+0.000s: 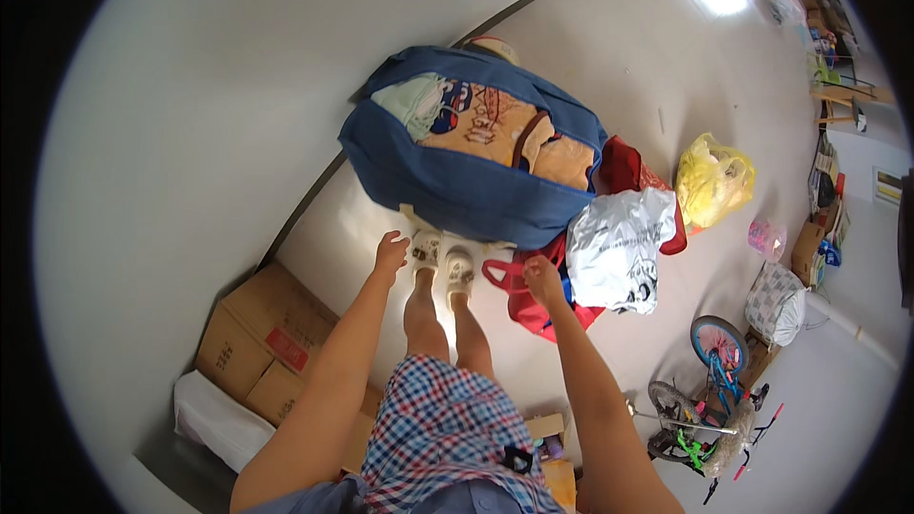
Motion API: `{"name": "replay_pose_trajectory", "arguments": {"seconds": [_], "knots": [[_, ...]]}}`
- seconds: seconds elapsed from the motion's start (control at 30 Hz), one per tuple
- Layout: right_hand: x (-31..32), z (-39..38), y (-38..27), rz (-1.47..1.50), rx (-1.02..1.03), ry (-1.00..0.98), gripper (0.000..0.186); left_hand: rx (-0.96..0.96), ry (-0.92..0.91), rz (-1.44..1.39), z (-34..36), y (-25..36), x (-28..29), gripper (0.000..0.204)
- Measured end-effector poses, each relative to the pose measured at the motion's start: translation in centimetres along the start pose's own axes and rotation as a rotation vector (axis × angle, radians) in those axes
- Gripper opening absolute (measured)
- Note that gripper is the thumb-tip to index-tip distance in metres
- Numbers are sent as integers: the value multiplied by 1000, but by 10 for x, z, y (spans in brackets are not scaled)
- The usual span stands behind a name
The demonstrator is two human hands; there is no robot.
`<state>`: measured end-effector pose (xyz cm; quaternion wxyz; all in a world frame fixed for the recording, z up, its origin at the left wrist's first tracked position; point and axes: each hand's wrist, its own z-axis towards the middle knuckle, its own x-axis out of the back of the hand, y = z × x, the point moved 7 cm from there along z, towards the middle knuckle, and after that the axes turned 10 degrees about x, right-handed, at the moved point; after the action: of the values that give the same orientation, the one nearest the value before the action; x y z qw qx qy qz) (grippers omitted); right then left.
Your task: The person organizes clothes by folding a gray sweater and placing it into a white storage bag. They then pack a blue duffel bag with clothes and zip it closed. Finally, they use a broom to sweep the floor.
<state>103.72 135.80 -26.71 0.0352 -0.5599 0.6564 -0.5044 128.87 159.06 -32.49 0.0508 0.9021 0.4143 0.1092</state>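
Observation:
A large blue fabric storage bag [457,190] lies on the floor in front of my feet, its top gaping. Folded tan clothes [481,128] with dark printed patches fill it, beside a pale green cloth [409,105]. My left hand [392,252] is held beside the bag's near left side, fingers loosely apart and holding nothing. On the right, my right hand [543,280] is closed on the strap of a red bag [533,309]. A silver-white plastic bag [621,249] lies over part of that red bag and hides it.
Cardboard boxes [252,328] stand along the wall at left. A yellow plastic bag [712,181] and a pink tub [766,238] are at right. Children's bicycles [714,400] stand at the lower right, near a patterned bag [776,303].

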Motion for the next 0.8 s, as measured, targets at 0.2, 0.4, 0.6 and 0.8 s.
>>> {"name": "replay_pose_trajectory", "arguments": {"seconds": [0.2, 0.4, 0.6, 0.8], "knots": [[10, 67, -69, -147, 155, 182, 25, -273, 181, 47, 111, 23, 12, 52], [9, 132, -91, -519, 231, 129, 45, -233, -239, 175, 60, 74, -22, 10], [7, 158, -72, -858, 233, 145, 45, -1086, 369, 652, -48, 176, 6, 26], [31, 177, -120, -566, 349, 53, 14, -1390, 222, 1011, -72, 243, -58, 37]]}}
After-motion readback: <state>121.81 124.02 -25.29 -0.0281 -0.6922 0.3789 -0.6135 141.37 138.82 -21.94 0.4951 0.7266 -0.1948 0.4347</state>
